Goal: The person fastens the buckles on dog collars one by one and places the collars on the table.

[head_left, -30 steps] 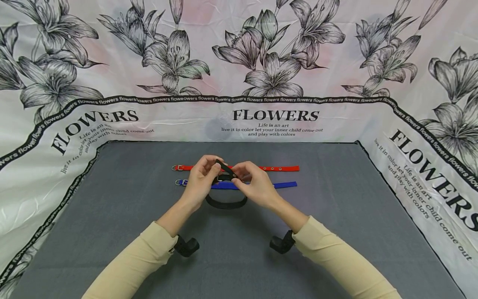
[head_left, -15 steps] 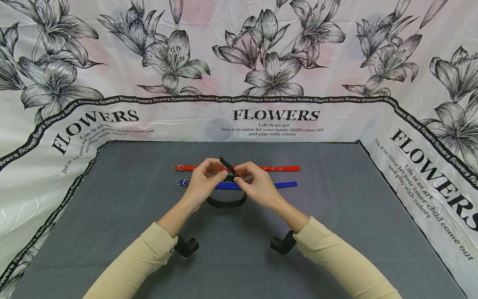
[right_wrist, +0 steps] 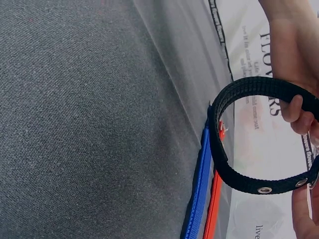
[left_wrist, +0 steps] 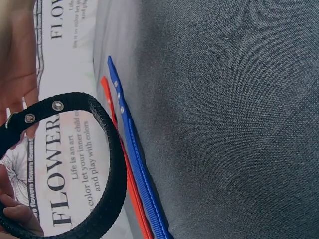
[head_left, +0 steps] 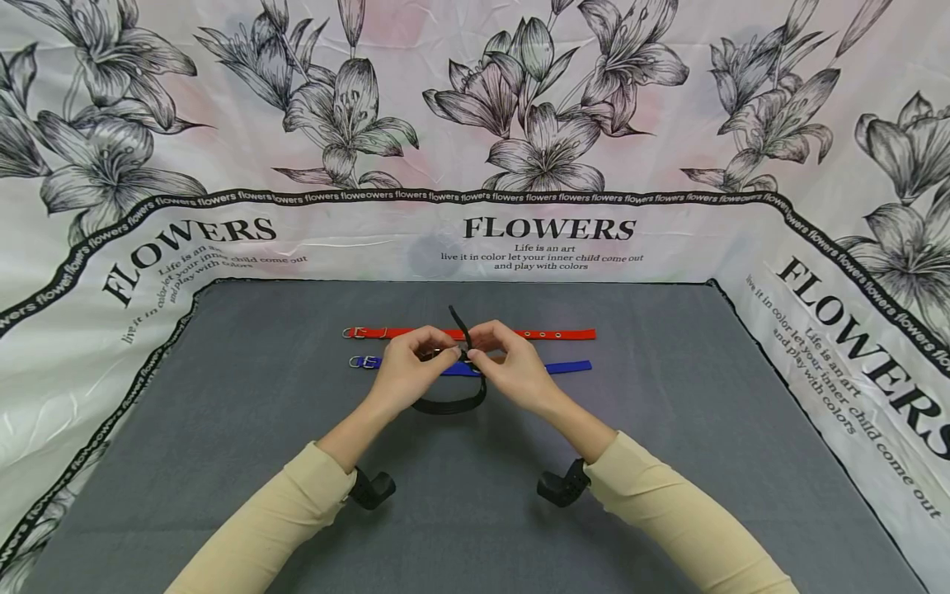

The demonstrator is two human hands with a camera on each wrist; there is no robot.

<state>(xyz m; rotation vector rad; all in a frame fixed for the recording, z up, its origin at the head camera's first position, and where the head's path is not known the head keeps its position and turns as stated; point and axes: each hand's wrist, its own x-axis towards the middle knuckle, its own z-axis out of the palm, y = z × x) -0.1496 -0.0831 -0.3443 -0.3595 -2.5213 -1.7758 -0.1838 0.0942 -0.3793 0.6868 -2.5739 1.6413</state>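
A black collar point(head_left: 449, 406) with metal eyelets is bent into a loop that hangs below my two hands. My left hand point(head_left: 416, 363) pinches one end of it, where the buckle is mostly hidden by fingers. Fingertips close by, my right hand point(head_left: 508, 363) pinches the strap, whose free tip sticks up between the hands. In the left wrist view the collar point(left_wrist: 118, 169) makes a wide ring with two eyelets showing near the right hand point(left_wrist: 17, 64). Behind the hands lie a red collar point(head_left: 560, 335) and a blue collar point(head_left: 567, 367), both flat and partly covered.
Grey cloth point(head_left: 475, 511) covers the table. A white flower-printed sheet point(head_left: 341, 247) rises along the back and both sides. Black wrist devices point(head_left: 371, 489) show under the sleeves.
The strap's free tip has shifted right and now stands more upright. My left hand has moved slightly right, closer to the right hand. The red and blue collars stay put.
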